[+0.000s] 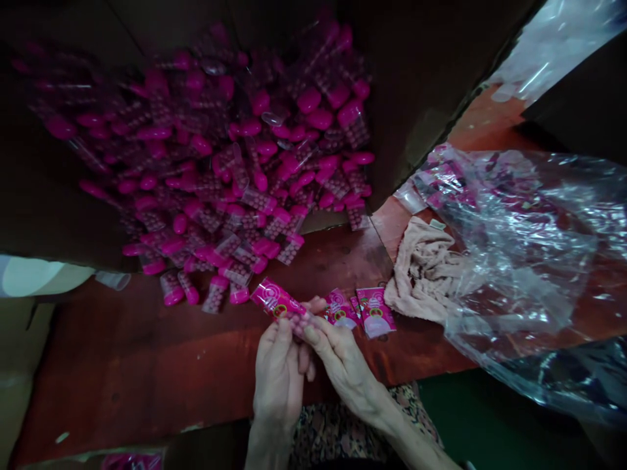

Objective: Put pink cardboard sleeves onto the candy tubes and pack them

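Observation:
Both of my hands meet at the front of the red table, closed around one small clear bottle of pink balls [298,321]. A printed pink sleeve [275,298] sits at the bottle's upper left end, though I cannot tell how far it covers the bottle. My left hand [280,365] pinches the bottle from the left with its thumb on top. From the right, my right hand [337,352] grips the same bottle, fingers partly hidden beneath. Just beyond the right hand lie flat pink printed sleeves [375,313].
A large dark cardboard box [411,91] holds a heap of pink-capped bottles [245,196], some spilling onto the red table [147,365]. To the right lie a crumpled beige cloth [424,267] and a clear plastic bag [529,261] with pink sleeves inside. A white round object [44,277] is at left.

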Demonstrator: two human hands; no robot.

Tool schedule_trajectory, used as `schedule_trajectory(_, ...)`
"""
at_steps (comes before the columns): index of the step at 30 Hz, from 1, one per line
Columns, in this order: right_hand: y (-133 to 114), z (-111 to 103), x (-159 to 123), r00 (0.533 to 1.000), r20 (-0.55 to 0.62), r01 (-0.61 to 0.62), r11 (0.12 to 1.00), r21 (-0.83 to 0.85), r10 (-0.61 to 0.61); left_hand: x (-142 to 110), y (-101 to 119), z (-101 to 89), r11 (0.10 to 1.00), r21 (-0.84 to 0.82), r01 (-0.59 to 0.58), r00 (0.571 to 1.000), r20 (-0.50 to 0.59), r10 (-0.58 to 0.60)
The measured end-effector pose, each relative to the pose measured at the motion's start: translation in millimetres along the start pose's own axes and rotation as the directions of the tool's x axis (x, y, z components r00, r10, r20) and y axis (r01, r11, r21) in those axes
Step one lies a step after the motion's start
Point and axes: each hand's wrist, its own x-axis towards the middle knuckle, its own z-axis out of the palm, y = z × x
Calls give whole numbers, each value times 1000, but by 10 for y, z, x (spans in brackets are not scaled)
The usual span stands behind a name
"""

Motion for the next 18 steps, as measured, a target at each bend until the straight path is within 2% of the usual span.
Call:
schedule_trajectory(3,8,42,-15,1000,21,-22,998,-57,23,23,64,-6,999,-25,-32,999,-1,32)
schedule_trajectory(8,96,102,-18,1000,17,-2,994,-109,4,37,47,0,997,-31,-64,993,-102,61)
schedule_trajectory(14,137,135,-55,986,-100,84,920,-384,-132,29,10,-1,998,-12,-56,991,-121,55)
schedule_trajectory(18,171,198,-43,987,-61,105,897,-430,-145,75,-6,-55,995,-66,-79,979,-192,65)
